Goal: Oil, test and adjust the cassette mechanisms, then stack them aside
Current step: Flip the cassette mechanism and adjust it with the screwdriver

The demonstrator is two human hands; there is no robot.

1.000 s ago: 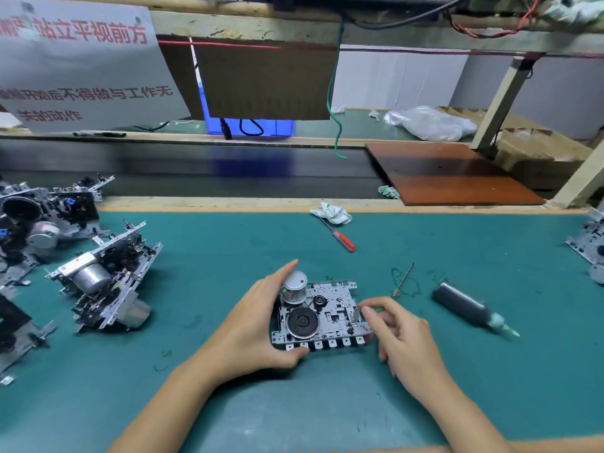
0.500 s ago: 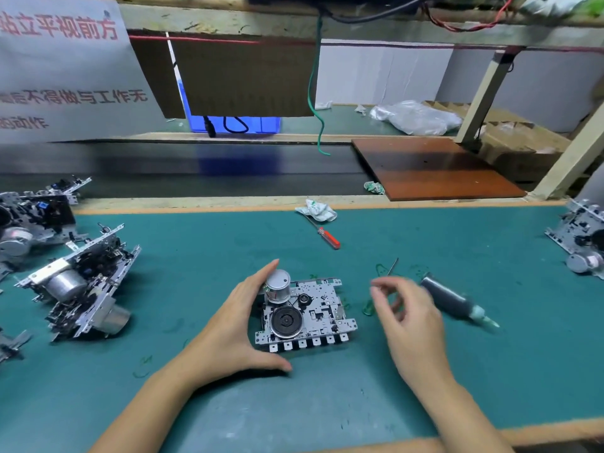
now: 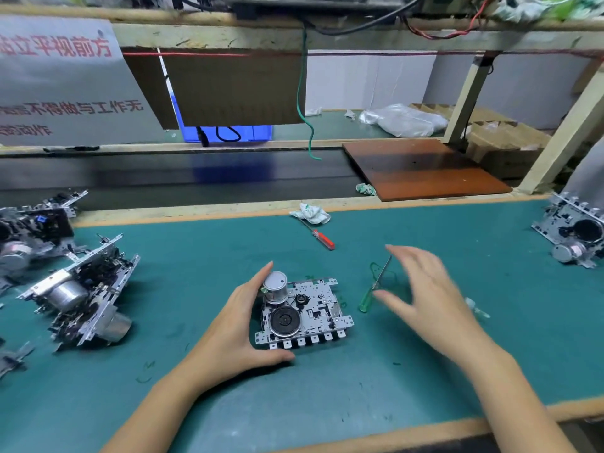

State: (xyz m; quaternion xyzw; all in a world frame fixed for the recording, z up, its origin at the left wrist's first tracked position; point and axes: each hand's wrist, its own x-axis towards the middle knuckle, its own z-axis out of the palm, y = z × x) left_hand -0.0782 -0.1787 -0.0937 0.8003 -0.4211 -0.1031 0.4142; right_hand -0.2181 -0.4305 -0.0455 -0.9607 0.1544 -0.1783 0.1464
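Head view is showing a green-matted desk (image 3: 196, 403), taken from left to right. At the far left, a heap of silver-and-black cassette mechanisms (image 3: 75, 289) is lying on the mat, as before. Near the middle, the left hand (image 3: 242, 325) is cupping the left edge of one flat silver cassette mechanism with a black flywheel (image 3: 304, 313), index finger by its round motor can and thumb curled under the near corner, unchanged from half a second ago. Behind it, a small red-handled screwdriver (image 3: 322, 237) is lying beside a crumpled white rag (image 3: 310, 213). Just right of the mechanism, a green-handled screwdriver (image 3: 371, 294) is lying on the mat. The right hand (image 3: 425, 295), earlier pinched near the mechanism, is now spreading wide, blurred, empty, over the screwdriver and covering the dark oil tube. At the far right edge another silver mechanism (image 3: 575, 233) is sitting.
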